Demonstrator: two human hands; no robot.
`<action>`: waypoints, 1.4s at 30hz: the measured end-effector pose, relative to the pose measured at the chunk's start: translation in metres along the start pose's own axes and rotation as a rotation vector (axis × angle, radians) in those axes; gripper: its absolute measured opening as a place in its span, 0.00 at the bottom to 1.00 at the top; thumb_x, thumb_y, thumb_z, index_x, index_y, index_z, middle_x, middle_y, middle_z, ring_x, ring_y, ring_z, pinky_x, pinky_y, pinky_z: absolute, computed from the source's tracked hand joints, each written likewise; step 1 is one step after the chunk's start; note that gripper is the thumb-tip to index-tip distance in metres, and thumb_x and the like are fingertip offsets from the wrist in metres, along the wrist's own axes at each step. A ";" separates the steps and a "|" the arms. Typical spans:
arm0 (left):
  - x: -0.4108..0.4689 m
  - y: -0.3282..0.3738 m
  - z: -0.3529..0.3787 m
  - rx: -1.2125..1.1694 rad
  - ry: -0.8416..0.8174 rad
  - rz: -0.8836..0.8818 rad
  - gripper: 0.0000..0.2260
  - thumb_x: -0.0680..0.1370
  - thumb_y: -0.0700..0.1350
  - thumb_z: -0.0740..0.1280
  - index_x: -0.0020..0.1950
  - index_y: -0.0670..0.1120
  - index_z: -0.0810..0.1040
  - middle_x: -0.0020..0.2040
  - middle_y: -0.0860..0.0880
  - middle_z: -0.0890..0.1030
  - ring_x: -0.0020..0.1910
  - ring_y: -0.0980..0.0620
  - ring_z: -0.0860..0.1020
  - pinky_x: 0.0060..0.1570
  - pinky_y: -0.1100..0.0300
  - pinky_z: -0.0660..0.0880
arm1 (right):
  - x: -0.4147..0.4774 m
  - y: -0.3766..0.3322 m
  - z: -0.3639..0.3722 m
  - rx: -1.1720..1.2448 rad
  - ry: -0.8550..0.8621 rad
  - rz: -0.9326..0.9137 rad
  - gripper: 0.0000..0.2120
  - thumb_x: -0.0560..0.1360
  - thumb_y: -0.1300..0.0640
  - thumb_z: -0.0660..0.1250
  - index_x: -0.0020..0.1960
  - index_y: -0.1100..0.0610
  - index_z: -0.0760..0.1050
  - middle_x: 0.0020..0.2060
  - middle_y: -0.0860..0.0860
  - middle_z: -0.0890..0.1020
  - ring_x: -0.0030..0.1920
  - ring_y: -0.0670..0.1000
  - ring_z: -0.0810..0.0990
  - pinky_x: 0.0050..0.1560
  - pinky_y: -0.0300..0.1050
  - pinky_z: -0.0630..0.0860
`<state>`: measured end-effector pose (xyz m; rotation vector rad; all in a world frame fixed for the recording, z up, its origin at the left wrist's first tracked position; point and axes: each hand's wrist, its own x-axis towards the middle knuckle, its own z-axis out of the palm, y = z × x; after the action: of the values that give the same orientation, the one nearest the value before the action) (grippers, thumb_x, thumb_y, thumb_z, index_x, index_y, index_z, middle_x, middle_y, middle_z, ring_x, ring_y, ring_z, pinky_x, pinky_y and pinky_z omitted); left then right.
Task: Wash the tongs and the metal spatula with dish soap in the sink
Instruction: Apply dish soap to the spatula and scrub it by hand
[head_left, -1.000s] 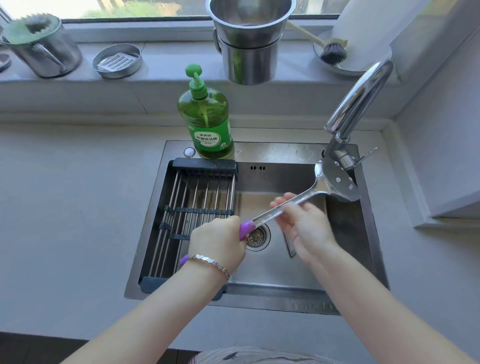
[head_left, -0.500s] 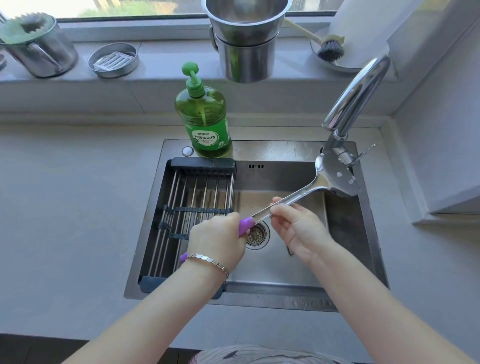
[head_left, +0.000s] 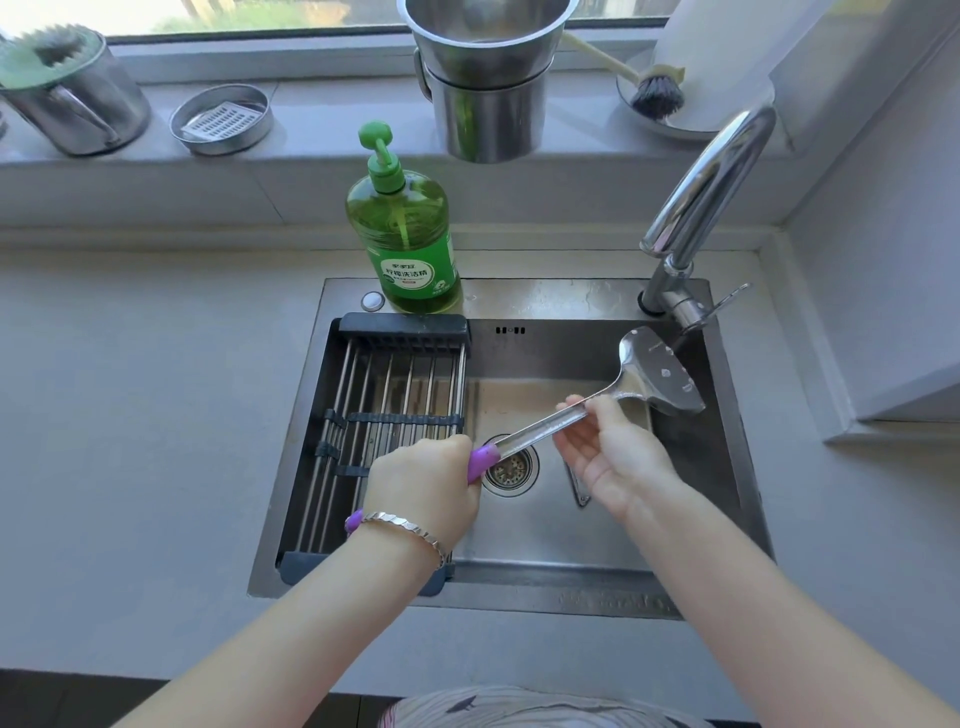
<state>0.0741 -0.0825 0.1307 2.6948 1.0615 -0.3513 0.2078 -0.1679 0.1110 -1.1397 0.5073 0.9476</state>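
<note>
Grip on metal spatula (head_left: 655, 373): left hand (head_left: 423, 486), purple handle (head_left: 483, 460); right hand (head_left: 613, 457), shaft (head_left: 540, 428)

Soap btl (head_left: 402, 244) behind rack (head_left: 384, 415) in sink (head_left: 571, 299)

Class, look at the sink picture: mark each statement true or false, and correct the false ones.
1. The left hand grips the purple handle of the metal spatula. True.
2. The right hand presses the pump of the dish soap bottle. False: its fingers hold the spatula's metal shaft, and the bottle stands untouched on the back rim of the sink.
3. The spatula's blade is held above the basin, near the base of the faucet. True.
4. The drying rack spans the right side of the basin. False: it sits on the left side.
5. The dish brush lies in the basin. False: it rests up on the window ledge.
</note>
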 end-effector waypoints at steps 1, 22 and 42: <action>0.000 0.000 0.000 0.002 -0.003 0.000 0.11 0.79 0.54 0.55 0.41 0.50 0.66 0.45 0.48 0.81 0.46 0.45 0.79 0.42 0.59 0.72 | 0.001 -0.005 -0.001 0.013 0.027 -0.035 0.11 0.78 0.62 0.60 0.38 0.61 0.74 0.28 0.52 0.81 0.28 0.46 0.81 0.29 0.37 0.80; 0.000 0.001 0.001 -0.031 0.010 -0.013 0.12 0.79 0.54 0.55 0.45 0.48 0.72 0.44 0.48 0.80 0.45 0.45 0.79 0.42 0.58 0.72 | -0.007 0.013 0.001 -0.072 0.000 -0.119 0.11 0.78 0.57 0.62 0.39 0.58 0.76 0.33 0.51 0.80 0.37 0.47 0.78 0.38 0.36 0.79; -0.001 -0.004 0.005 0.080 0.040 0.035 0.12 0.80 0.53 0.55 0.51 0.46 0.73 0.48 0.47 0.80 0.48 0.44 0.79 0.41 0.59 0.69 | -0.020 0.021 0.008 -0.226 -0.183 0.244 0.09 0.73 0.71 0.64 0.39 0.59 0.77 0.23 0.49 0.78 0.21 0.42 0.75 0.23 0.29 0.71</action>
<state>0.0706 -0.0818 0.1258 2.7987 1.0313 -0.3422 0.1782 -0.1655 0.1181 -1.1954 0.4026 1.3341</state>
